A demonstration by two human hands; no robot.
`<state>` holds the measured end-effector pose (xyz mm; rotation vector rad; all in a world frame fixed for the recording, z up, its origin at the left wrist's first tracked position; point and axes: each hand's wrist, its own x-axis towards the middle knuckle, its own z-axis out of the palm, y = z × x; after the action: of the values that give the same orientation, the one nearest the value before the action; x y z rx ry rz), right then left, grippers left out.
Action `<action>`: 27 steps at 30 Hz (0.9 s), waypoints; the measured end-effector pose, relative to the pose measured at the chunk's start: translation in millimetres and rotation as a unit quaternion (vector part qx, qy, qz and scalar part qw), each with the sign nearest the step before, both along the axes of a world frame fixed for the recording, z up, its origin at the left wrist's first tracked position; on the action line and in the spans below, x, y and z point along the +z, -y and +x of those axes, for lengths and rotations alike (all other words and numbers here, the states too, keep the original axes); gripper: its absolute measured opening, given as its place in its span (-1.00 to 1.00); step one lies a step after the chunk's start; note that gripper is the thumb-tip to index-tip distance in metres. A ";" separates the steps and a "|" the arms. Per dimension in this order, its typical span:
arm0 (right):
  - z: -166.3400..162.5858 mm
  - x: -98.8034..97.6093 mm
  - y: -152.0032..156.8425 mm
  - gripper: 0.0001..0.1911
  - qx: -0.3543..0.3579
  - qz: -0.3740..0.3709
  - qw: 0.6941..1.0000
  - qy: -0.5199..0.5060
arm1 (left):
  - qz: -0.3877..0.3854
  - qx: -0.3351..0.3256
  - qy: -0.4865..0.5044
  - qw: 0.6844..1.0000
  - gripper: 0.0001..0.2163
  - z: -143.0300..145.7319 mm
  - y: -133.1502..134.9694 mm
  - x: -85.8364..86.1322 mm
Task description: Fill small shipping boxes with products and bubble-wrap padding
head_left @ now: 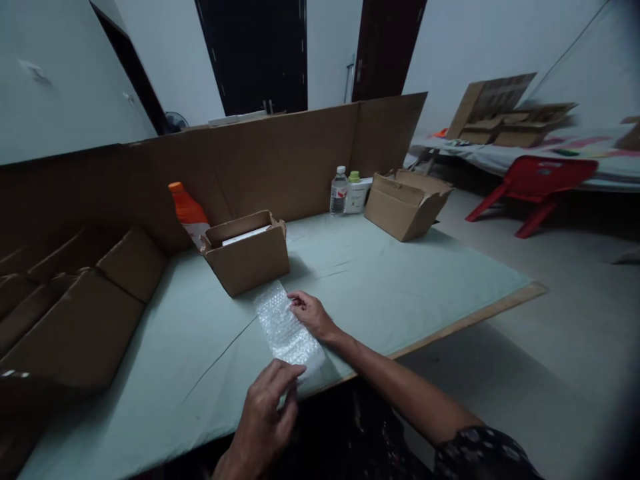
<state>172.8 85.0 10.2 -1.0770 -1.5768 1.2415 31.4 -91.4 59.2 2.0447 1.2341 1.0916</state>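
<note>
A strip of clear bubble wrap [283,327] lies flat on the pale green table cover [390,273] near the front edge. My right hand [311,313] pinches the strip's far right edge. My left hand [267,413] rests its fingertips on the strip's near end, at the table's edge. Just beyond the strip stands a small open cardboard box [247,257] with something white inside.
An orange bottle [187,210] leans behind the small box. A water bottle [339,191], a white container [356,193] and another open box [407,203] stand at the back right. Flattened cartons [75,320] pile up at left. A cardboard wall [280,160] backs the table. A red chair [540,187] stands beyond.
</note>
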 end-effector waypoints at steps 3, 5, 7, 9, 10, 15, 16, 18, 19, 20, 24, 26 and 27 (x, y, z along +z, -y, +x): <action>14.0 4.8 6.2 -0.59 -0.018 0.068 0.997 0.011 | -0.022 -0.018 -0.046 0.999 -0.62 5.0 2.8 -0.4; 35.7 11.6 17.8 -0.55 -0.023 0.092 0.995 0.022 | -0.047 -0.025 -0.047 0.997 -0.65 7.3 1.0 -0.8; 61.0 19.4 35.9 -0.58 -0.006 0.104 0.993 0.048 | -0.074 -0.013 -0.032 0.997 -0.68 7.5 -4.9 -0.8; 83.8 26.6 59.0 -0.65 0.013 0.116 0.990 0.079 | -0.100 0.034 -0.020 0.994 -0.70 4.8 -16.8 -2.4; 92.9 29.3 71.3 -0.68 0.014 0.127 0.988 0.092 | -0.109 0.065 -0.020 0.992 -0.70 2.7 -25.2 -4.7; 106.4 29.8 112.2 -0.65 0.040 0.258 0.956 0.137 | -0.106 0.170 -0.051 0.978 -0.64 -8.4 -75.1 -28.8; 103.0 28.1 112.9 -0.57 0.066 0.279 0.945 0.158 | -0.101 0.179 -0.056 0.977 -0.62 -9.6 -82.2 -33.3; 91.6 24.3 106.7 -0.42 0.121 0.295 0.925 0.208 | -0.086 0.200 -0.065 0.974 -0.61 -11.0 -89.1 -38.8; 84.6 22.4 101.0 -0.41 0.141 0.295 0.916 0.233 | -0.078 0.211 -0.069 0.972 -0.61 -11.3 -88.4 -39.7; 77.3 20.6 94.5 -0.45 0.156 0.295 0.908 0.253 | -0.066 0.222 -0.070 0.970 -0.62 -11.4 -84.9 -39.6; 53.2 15.9 70.8 -0.75 0.188 0.273 0.904 0.269 | -0.008 0.202 -0.063 0.977 -0.64 -11.3 -52.2 -38.0; 47.4 16.4 64.1 -0.77 0.193 0.226 0.925 0.238 | -0.015 0.167 -0.060 0.984 -0.64 -11.0 -35.9 -40.9; 46.1 17.3 62.0 -0.78 0.193 0.194 0.937 0.218 | -0.032 0.160 -0.059 0.985 -0.65 -10.8 -31.2 -43.3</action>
<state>219.0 23.0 27.5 -0.8410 -2.3471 0.8996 20.5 -60.2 15.9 1.9285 1.6810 1.0655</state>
